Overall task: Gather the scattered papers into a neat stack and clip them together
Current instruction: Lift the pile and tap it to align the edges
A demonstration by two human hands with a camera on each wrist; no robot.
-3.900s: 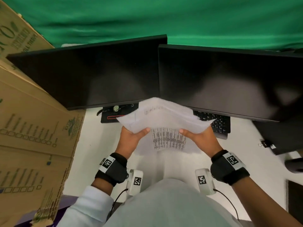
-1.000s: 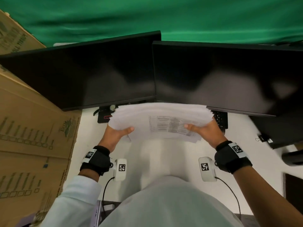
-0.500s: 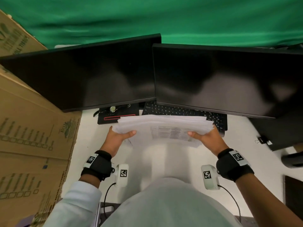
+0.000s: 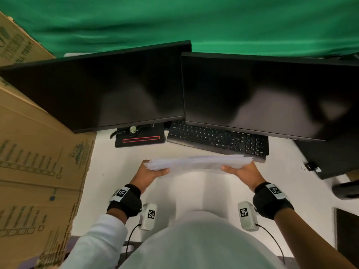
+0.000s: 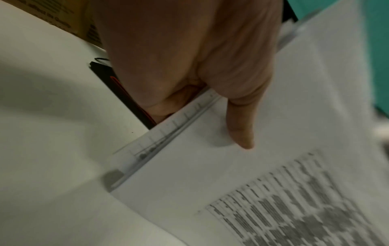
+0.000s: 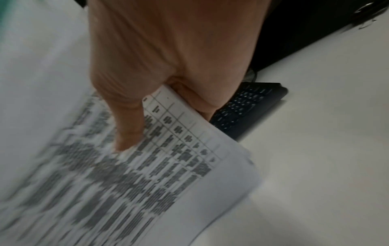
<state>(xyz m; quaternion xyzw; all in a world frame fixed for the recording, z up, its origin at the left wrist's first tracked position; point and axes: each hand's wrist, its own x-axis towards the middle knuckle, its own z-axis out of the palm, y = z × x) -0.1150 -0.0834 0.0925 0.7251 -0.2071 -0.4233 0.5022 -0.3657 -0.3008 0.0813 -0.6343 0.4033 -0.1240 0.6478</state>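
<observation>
A stack of white printed papers (image 4: pixel 198 163) stands nearly upright on its long edge above the white desk, seen almost edge-on in the head view. My left hand (image 4: pixel 150 172) grips its left end, thumb on the near sheet and fingers behind. My right hand (image 4: pixel 242 171) grips the right end the same way. In the left wrist view the thumb presses the blank margin of the papers (image 5: pixel 273 149). The right wrist view shows my thumb on the papers (image 6: pixel 94 183) over blurred table text. A black binder clip (image 4: pixel 310 166) lies at the desk's right, by a dark block.
Two dark monitors (image 4: pixel 262 94) stand behind, with a black keyboard (image 4: pixel 217 139) under the right one just beyond the papers. A black monitor base (image 4: pixel 140 137) with a red stripe sits left of it. Cardboard boxes (image 4: pixel 38 152) wall the left side. Dark objects (image 4: pixel 345 189) crowd the right edge.
The stack has come down and toward me, tipping from a fanned, lifted face to standing edge-on near the desk. The keyboard behind it is now uncovered. Both hands keep their grips.
</observation>
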